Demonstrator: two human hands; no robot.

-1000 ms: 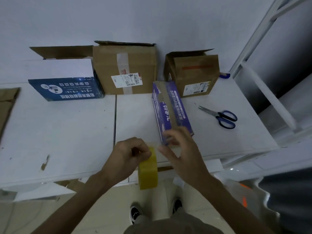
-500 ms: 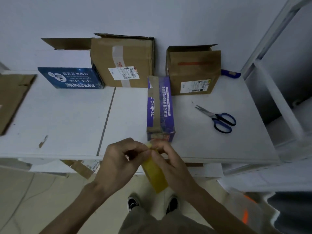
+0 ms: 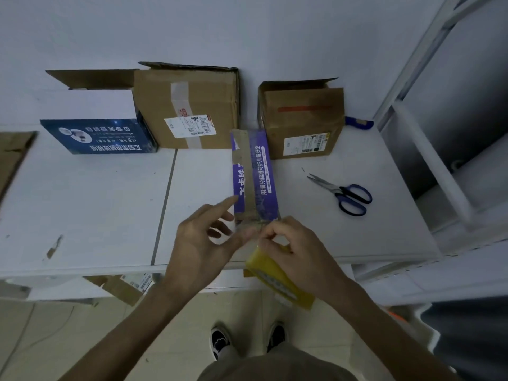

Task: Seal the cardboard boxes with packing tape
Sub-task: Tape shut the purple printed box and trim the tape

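A narrow purple box (image 3: 257, 174) with a brown tape strip along its top lies lengthwise on the white table (image 3: 82, 204), its near end by my hands. My right hand (image 3: 297, 254) holds a yellow roll of packing tape (image 3: 275, 276) just off the table's front edge, thumb and finger pinched near the tape's free end. My left hand (image 3: 200, 243) is spread, fingers apart, its thumb pressing a clear stretch of tape against the box's near end. Three more boxes stand at the wall: a blue-and-white box (image 3: 96, 125), a brown box (image 3: 189, 105) and a smaller brown box (image 3: 302, 119).
Blue-handled scissors (image 3: 343, 193) lie on the table right of the purple box. A blue object (image 3: 357, 123) sits behind the smaller brown box. Flat cardboard (image 3: 13, 158) lies at the far left. A white metal rack (image 3: 428, 133) stands on the right. Cardboard scraps (image 3: 121, 287) lie below the table edge.
The tape roll passed from my left hand to my right. My left hand opened and moved up against the box's near end. A short stretch of tape is now pulled out.
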